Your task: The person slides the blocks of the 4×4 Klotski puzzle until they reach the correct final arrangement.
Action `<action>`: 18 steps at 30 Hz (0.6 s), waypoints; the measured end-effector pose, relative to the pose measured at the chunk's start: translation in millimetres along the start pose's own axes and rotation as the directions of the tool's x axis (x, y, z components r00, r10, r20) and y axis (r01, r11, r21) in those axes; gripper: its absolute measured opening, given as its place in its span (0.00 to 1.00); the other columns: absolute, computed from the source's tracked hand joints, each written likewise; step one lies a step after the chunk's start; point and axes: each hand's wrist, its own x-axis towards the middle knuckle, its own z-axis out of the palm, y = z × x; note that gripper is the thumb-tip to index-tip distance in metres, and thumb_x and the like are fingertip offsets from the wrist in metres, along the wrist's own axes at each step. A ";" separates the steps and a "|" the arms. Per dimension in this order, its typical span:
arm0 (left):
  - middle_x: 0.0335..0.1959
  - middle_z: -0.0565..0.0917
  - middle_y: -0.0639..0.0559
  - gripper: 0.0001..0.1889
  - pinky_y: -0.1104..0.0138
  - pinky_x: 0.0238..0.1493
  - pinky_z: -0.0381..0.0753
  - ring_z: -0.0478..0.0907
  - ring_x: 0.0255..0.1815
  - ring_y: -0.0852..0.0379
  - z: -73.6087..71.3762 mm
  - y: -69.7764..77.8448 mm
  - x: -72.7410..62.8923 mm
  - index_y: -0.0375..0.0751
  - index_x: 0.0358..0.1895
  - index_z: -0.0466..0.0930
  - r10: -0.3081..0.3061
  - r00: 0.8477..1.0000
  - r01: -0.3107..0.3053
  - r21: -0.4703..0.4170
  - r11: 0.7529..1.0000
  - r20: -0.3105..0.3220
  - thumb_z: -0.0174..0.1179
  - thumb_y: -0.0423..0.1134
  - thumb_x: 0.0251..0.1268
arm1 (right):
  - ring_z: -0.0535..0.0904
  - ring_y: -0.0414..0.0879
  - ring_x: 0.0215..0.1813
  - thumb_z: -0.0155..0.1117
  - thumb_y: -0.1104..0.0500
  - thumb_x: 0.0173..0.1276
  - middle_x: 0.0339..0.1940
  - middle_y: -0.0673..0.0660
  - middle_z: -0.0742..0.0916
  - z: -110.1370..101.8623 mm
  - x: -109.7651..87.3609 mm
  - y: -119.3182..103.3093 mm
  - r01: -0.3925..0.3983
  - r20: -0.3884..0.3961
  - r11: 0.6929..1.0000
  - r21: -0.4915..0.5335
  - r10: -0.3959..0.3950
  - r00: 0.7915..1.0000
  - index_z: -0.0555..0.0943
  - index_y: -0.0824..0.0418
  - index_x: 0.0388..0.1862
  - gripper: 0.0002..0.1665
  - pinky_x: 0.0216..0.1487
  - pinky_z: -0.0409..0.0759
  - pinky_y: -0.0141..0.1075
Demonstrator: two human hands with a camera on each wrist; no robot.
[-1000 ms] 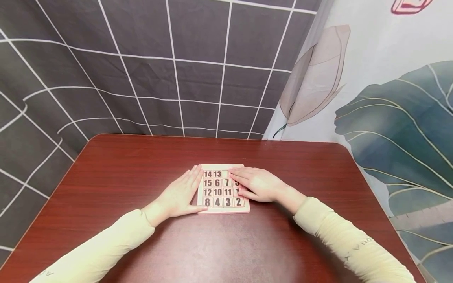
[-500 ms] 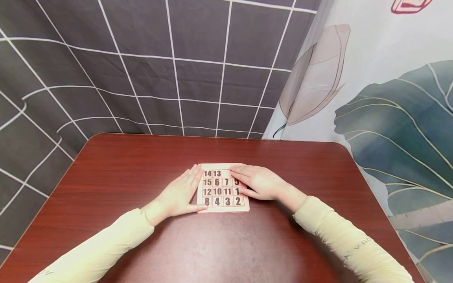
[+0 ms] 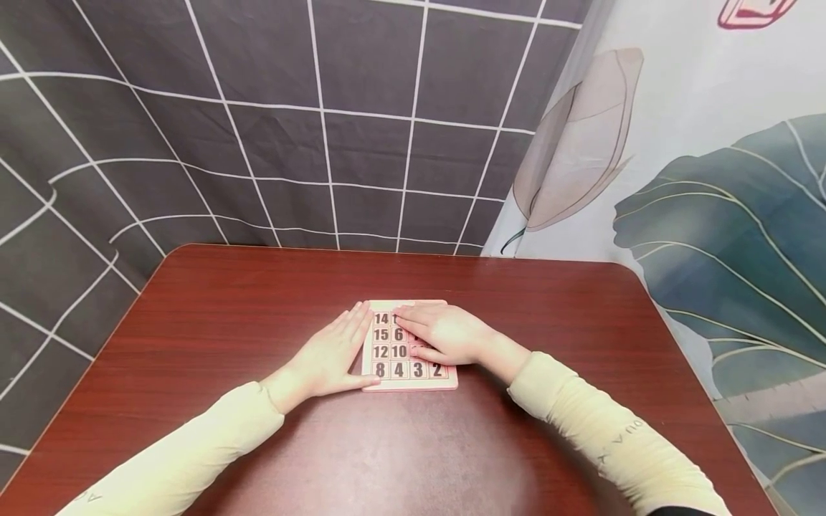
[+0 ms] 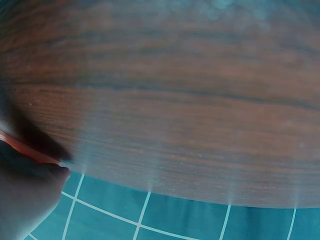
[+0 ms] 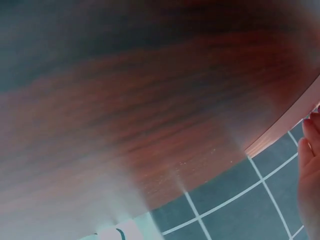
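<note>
A square number slide puzzle (image 3: 400,352) with a pale frame and black-numbered tiles lies flat on the table. My left hand (image 3: 323,355) rests along its left side, fingers straight and thumb on the near left corner. Across the upper right of the board lies my right hand (image 3: 457,334), its extended fingertips touching the top row beside the 14. It covers the right part of the upper rows, so several tiles there are hidden. The puzzle's edge (image 5: 287,117) shows beside part of the hand in the right wrist view.
The reddish-brown wooden table (image 3: 258,294) extends around the puzzle. Behind it hangs a dark curtain (image 3: 368,150) with white grid lines. A pale curtain (image 3: 684,287) with leaf prints hangs at the right.
My right hand has slid left across the puzzle, its fingertips going from the top-row gap to over the 13. My left hand stays in place.
</note>
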 end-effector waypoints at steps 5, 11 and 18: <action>0.84 0.59 0.28 0.58 0.49 0.86 0.62 0.57 0.87 0.35 -2.0 0.4 0.0 0.21 0.81 0.55 -0.007 1.000 0.007 -0.016 1.000 0.007 0.63 0.68 0.67 | 0.76 0.51 0.79 0.61 0.45 0.79 0.77 0.58 0.80 -4.7 -4.4 -0.7 -0.006 0.017 1.000 0.004 0.006 1.000 0.76 0.63 0.76 0.35 0.82 0.72 0.46; 0.84 0.59 0.28 0.58 0.49 0.87 0.61 0.57 0.87 0.35 -2.3 0.8 0.4 0.21 0.81 0.55 -0.011 1.000 0.011 -0.008 1.000 0.008 0.63 0.69 0.67 | 0.76 0.51 0.79 0.62 0.47 0.78 0.77 0.58 0.80 -7.9 -19.3 2.6 -0.027 0.007 1.000 0.013 0.027 1.000 0.76 0.64 0.76 0.34 0.80 0.74 0.47; 0.84 0.60 0.28 0.58 0.49 0.86 0.62 0.57 0.86 0.35 -2.3 1.7 0.5 0.21 0.81 0.55 -0.008 1.000 0.008 -0.008 1.000 0.003 0.63 0.69 0.66 | 0.77 0.52 0.78 0.65 0.46 0.77 0.75 0.58 0.82 -5.8 -27.8 6.8 -0.003 -0.052 1.000 -0.003 0.002 0.999 0.78 0.64 0.74 0.34 0.80 0.74 0.48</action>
